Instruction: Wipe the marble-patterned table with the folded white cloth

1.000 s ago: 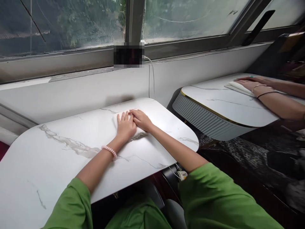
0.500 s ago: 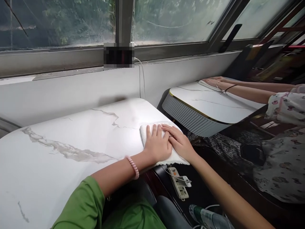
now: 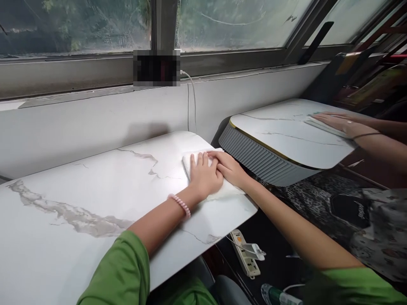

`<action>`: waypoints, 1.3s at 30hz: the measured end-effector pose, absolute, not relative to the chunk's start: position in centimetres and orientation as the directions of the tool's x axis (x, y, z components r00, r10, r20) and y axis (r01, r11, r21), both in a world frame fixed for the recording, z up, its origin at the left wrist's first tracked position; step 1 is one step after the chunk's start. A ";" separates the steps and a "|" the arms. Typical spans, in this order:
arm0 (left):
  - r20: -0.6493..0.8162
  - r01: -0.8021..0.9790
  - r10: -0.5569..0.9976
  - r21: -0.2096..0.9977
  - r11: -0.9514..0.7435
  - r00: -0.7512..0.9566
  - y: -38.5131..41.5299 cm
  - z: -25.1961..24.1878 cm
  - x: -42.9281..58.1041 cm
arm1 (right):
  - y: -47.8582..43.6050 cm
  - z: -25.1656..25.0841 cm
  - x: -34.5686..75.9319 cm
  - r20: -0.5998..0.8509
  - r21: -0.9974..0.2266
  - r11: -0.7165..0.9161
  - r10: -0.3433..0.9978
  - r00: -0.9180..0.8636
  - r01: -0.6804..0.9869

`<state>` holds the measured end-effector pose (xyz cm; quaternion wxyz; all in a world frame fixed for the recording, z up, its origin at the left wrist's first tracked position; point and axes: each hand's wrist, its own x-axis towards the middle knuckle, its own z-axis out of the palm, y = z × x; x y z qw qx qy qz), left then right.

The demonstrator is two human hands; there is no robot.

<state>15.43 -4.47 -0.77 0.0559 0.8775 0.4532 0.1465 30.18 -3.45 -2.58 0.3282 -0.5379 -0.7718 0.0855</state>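
A folded white cloth (image 3: 226, 190) lies near the right end of a white marble-look tabletop (image 3: 95, 190). My left hand (image 3: 203, 176) rests flat on the cloth, fingers stretched out, a pink bead bracelet on its wrist. My right hand (image 3: 229, 167) lies flat beside it on the same cloth, its fingers overlapping the left hand's fingers. Both hands press down on the cloth. Most of the cloth is hidden under them.
A second marble table (image 3: 286, 131) with a ribbed grey edge stands to the right, where another person's hands (image 3: 340, 122) press a cloth. A white power strip (image 3: 246, 254) and a bottle (image 3: 280, 295) lie below the table edge. A window sill and cable (image 3: 190, 101) run behind.
My hands and the cloth slid right to the table's edge, then back from it a little toward the wall. The other person's hands also moved on their table.
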 end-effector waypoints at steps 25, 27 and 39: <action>0.187 0.908 0.932 0.232 -0.350 0.311 9.5 -1.2 13.5 | 13.6 -3.5 26.5 0.439 -0.505 0.446 0.870 -0.225 0.739; 0.191 0.912 0.937 0.236 -0.335 0.294 7.9 -1.1 13.5 | 12.2 -3.4 26.6 0.426 -0.506 0.445 0.874 -0.234 0.739; 0.206 0.742 0.763 0.181 -0.645 0.613 -6.5 -0.9 14.3 | -7.8 -3.7 28.6 0.479 -0.488 0.295 0.877 -0.031 0.821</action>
